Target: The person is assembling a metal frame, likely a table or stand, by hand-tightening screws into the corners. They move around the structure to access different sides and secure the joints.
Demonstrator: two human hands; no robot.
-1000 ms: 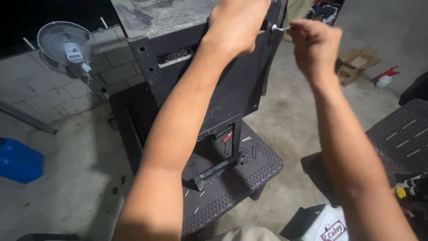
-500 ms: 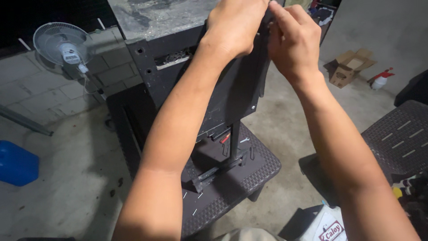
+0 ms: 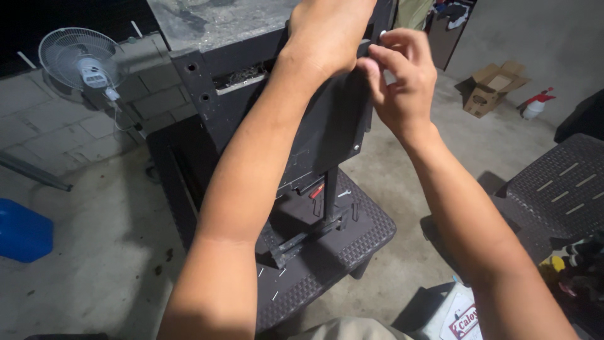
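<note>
Since a moment ago, your right hand (image 3: 402, 82) has slid a little down and out from the top corner of the black panel (image 3: 327, 126), and you no longer show the small metal piece you held a second back.

Close to you, a bit of light cloth (image 3: 352, 328) shows at the bottom edge, and a white box with red print (image 3: 462, 315) sits by your right arm. Just past that, a dark woven stool (image 3: 352, 245) stands on the floor. Small black parts (image 3: 308, 236) and a few little silver bits lie on top of it.

Higher up, you hold the black panel upright against the side of a big dark cabinet (image 3: 207, 88). Your left hand (image 3: 327, 31) is shut tight on the panel's top edge. Your right hand is curled at the panel's top right corner, with the fingertips (image 3: 380, 60) pinched together; you cannot tell if something tiny is between them.

Farther off on the left, a blue tub (image 3: 22, 230) sits on the floor and a white fan (image 3: 78, 60) stands by the block wall. Far on the right are a brown cardboard box (image 3: 494, 85) and a white spray bottle (image 3: 538, 106).
</note>
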